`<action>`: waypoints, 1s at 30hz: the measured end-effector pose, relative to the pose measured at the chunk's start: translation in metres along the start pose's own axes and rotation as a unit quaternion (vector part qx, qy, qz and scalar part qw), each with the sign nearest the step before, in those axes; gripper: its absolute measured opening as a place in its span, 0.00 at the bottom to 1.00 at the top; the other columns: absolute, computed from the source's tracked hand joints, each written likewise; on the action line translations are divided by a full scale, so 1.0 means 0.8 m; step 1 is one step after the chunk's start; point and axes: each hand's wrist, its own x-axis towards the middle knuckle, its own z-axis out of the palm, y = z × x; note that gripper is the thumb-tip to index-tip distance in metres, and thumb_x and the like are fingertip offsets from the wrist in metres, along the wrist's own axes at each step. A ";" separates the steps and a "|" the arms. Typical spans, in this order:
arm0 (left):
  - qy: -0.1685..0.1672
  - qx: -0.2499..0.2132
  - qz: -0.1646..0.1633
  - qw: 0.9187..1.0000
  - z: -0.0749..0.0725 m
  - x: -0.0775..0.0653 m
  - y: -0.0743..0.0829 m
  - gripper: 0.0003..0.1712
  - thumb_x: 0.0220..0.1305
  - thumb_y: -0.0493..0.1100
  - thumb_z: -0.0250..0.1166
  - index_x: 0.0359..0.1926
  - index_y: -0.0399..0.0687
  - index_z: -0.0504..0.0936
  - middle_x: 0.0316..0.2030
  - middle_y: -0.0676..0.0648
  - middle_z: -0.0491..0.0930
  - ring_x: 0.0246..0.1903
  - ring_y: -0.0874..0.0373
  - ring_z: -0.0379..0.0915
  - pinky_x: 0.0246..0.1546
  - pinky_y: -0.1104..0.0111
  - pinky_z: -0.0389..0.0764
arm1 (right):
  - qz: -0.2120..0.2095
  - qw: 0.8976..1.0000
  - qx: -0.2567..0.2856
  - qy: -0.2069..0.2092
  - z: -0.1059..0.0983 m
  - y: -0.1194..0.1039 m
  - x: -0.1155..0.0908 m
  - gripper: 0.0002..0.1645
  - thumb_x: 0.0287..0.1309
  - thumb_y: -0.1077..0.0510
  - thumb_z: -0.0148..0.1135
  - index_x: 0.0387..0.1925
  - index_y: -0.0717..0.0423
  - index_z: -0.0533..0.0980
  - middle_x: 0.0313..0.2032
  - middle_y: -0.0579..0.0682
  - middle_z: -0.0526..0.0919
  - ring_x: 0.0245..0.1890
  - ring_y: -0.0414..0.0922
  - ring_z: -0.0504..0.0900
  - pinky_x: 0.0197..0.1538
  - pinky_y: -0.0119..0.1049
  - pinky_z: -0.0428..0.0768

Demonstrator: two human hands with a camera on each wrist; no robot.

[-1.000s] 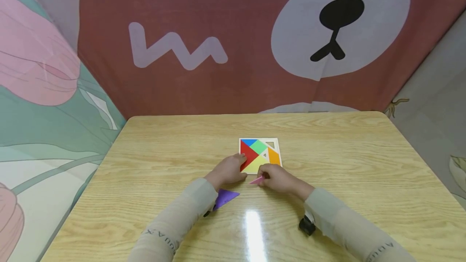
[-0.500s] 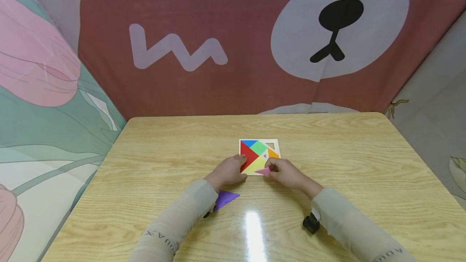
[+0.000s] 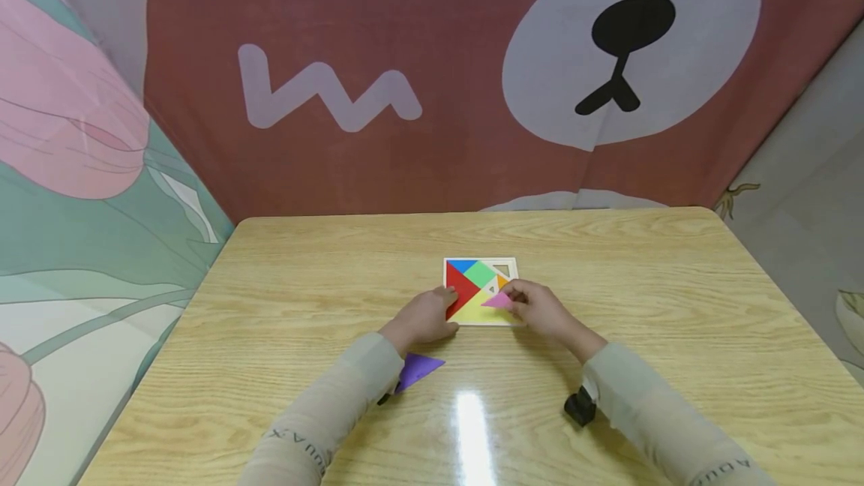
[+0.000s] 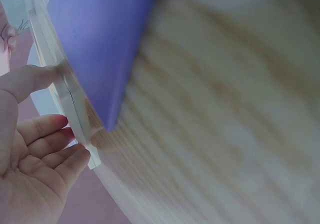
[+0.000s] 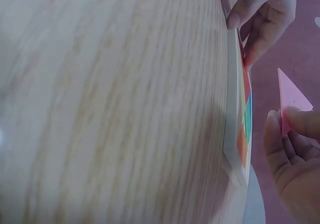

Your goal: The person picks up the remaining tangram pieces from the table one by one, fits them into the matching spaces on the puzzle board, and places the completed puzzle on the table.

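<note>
A square tangram board with a pale frame lies on the table, holding red, blue, green, yellow and orange pieces. My left hand grips its near left corner, the thumb at the front edge and the fingertips over the red piece; the left wrist view shows this grip from low down. Between thumb and fingers, my right hand pinches a pink triangle. The right wrist view has this pink triangle raised above the board, tilted. A triangular gap shows at the board's far right corner, a smaller one near its middle.
A purple triangle lies on the wooden table beside my left wrist, partly hidden by the sleeve. It looms close in the left wrist view. Behind the table's far edge hangs a brown cloth with a printed bear.
My right hand has carried the pink triangle from in front of the board up and rightward over it, uncovering more of the yellow piece. The left hand stays in place.
</note>
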 end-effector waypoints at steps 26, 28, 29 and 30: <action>0.004 0.027 0.018 0.999 0.000 0.000 -0.002 0.32 0.53 0.48 0.58 0.57 0.37 0.66 0.57 0.43 0.64 0.57 0.51 0.58 0.56 0.66 0.58 | 0.024 0.995 0.019 0.093 -0.005 -0.002 0.025 0.08 0.52 0.73 0.49 0.33 0.63 0.72 0.29 0.54 0.73 0.29 0.47 0.69 0.31 0.33 0.73; 0.005 0.027 0.020 0.999 -0.001 0.000 -0.001 0.31 0.53 0.48 0.58 0.57 0.37 0.66 0.56 0.43 0.64 0.57 0.51 0.58 0.56 0.66 0.59 | 0.027 0.995 0.020 0.095 -0.005 -0.002 0.026 0.08 0.53 0.72 0.49 0.33 0.63 0.72 0.29 0.54 0.73 0.28 0.47 0.69 0.30 0.32 0.73; 0.005 0.027 0.021 0.999 0.000 0.000 -0.001 0.31 0.53 0.48 0.58 0.56 0.37 0.66 0.56 0.43 0.64 0.57 0.51 0.58 0.56 0.66 0.59 | 0.029 0.995 0.022 0.096 -0.005 -0.001 0.027 0.08 0.53 0.72 0.49 0.33 0.62 0.73 0.28 0.54 0.73 0.28 0.47 0.69 0.30 0.32 0.73; 0.005 0.028 0.021 0.999 0.000 0.000 -0.002 0.31 0.53 0.48 0.58 0.57 0.37 0.66 0.57 0.43 0.64 0.57 0.51 0.58 0.56 0.66 0.58 | 0.031 0.995 0.023 0.096 -0.005 -0.001 0.028 0.07 0.53 0.71 0.49 0.33 0.62 0.73 0.28 0.54 0.73 0.27 0.47 0.69 0.29 0.32 0.72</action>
